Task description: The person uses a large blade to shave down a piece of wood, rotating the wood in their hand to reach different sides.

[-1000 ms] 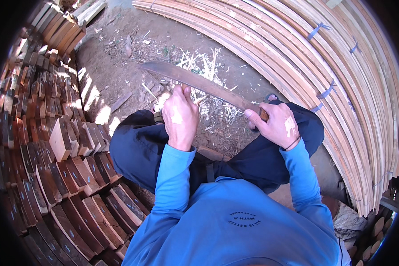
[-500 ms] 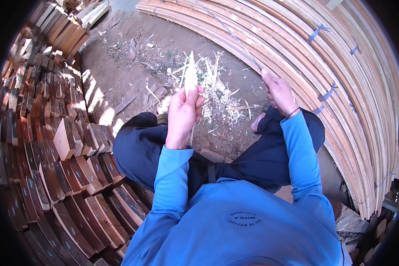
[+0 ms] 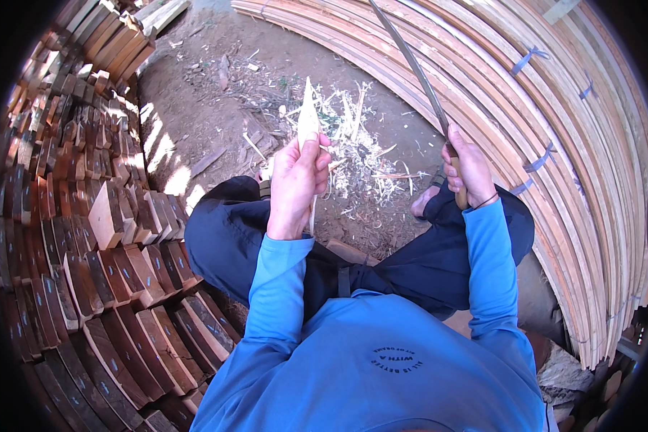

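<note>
My left hand (image 3: 295, 176) is closed around a pale wooden stake (image 3: 308, 115), held upright with its whittled point at the top. A thin part of the stake shows again below the wrist. Over to the right, my right hand (image 3: 472, 167) grips the brown wooden handle (image 3: 461, 197) of a long machete (image 3: 415, 70). Its dark, narrow blade slants up and to the left, apart from the stake, and runs out of the top of the view. Wood shavings (image 3: 360, 147) lie scattered on the dirt below, between my feet.
Stacked short timber pieces (image 3: 133, 273) rise close along my left side. Long bundled planks (image 3: 540, 165), tied with blue strips, curve across the right side under the blade. My bent knees spread to both sides. A grey rock (image 3: 570, 369) sits at the lower right.
My right hand has turned and shifted slightly right and down, so the machete's blade looks broader and its handle shows. The left hand keeps the stake in nearly the same place.
</note>
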### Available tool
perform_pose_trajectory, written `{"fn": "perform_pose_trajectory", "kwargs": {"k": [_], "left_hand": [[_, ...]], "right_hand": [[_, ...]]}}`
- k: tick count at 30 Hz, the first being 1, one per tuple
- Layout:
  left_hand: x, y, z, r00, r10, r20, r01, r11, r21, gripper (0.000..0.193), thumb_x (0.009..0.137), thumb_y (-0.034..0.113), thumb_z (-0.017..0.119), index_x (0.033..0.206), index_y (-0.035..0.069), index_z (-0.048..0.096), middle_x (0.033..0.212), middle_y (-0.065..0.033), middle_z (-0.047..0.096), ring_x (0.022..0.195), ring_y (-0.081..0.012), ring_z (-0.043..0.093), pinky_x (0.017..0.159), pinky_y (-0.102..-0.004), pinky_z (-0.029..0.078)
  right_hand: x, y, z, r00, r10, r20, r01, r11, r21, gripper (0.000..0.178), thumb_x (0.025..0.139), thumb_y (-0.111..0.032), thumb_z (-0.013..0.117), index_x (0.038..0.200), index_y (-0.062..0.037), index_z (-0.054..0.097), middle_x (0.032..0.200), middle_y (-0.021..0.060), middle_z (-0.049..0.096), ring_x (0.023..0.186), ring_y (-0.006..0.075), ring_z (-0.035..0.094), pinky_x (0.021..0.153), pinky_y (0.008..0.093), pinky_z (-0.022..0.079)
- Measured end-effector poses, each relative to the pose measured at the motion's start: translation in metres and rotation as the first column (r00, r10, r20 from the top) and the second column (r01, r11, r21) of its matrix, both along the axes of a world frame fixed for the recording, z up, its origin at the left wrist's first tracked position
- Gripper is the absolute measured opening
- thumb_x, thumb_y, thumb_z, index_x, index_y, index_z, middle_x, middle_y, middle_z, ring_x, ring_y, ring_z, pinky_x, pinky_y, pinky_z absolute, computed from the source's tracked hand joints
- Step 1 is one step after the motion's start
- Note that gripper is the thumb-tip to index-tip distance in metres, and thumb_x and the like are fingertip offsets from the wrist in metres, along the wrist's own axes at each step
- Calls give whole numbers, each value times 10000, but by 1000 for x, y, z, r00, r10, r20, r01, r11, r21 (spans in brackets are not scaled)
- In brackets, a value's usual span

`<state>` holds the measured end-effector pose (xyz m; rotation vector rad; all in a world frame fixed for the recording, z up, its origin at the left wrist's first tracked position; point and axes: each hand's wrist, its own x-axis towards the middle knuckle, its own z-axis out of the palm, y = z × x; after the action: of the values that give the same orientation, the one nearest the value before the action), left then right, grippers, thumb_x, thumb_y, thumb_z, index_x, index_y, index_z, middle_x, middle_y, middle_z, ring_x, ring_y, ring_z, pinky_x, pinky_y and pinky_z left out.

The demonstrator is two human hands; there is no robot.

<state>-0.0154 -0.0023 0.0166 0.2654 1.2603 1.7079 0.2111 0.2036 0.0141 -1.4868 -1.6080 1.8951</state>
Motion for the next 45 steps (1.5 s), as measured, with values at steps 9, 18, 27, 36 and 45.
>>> {"fn": "perform_pose_trajectory", "kwargs": {"k": [9, 18, 27, 36, 45], "left_hand": [[-2, -3, -17, 939, 102, -328, -123, 991, -45, 238, 1121, 288, 494, 1028, 95, 597, 684, 90, 447, 509, -1, 312, 441, -203, 243], [-5, -5, -14, 953, 34, -301, -56, 996, -63, 227, 1117, 291, 499, 1053, 97, 598, 683, 84, 459, 501, -2, 327, 438, -206, 258], [3, 1, 2, 995, 52, -91, -53, 999, -6, 198, 1108, 295, 529, 1161, 105, 542, 829, 7, 563, 574, -15, 424, 492, -175, 318], [2, -4, -4, 1000, 26, -4, -26, 998, -57, 190, 1132, 335, 460, 1184, 159, 512, 741, 49, 484, 533, -9, 350, 451, -181, 253], [4, 4, -9, 998, 31, 55, -28, 999, -41, 195, 1136, 285, 446, 983, 162, 444, 690, 72, 406, 502, -8, 312, 420, -195, 221]], "right_hand": [[-13, -4, -6, 994, 105, -3, -105, 994, 11, 658, 1000, -688, 531, 711, -99, 502, 537, -45, 417, 395, 48, 348, 377, 229, 270], [-4, -7, -20, 965, 256, -57, -241, 951, 192, 631, 1025, -627, 541, 689, -95, 502, 553, -43, 417, 445, 66, 347, 423, 255, 265], [-1, -12, -12, 823, 490, 287, -525, 465, 713, 558, 980, -495, 664, 756, 15, 618, 551, 170, 461, 479, 267, 487, 499, 416, 377], [-10, -24, -7, 810, 449, 377, -574, 476, 666, 526, 952, -464, 698, 728, 2, 599, 552, 178, 489, 497, 337, 492, 514, 434, 393], [-50, -24, -4, 761, 273, 589, -643, 444, 625, 694, 895, -717, 619, 873, -40, 770, 679, 223, 678, 704, 412, 699, 696, 515, 540]]}}
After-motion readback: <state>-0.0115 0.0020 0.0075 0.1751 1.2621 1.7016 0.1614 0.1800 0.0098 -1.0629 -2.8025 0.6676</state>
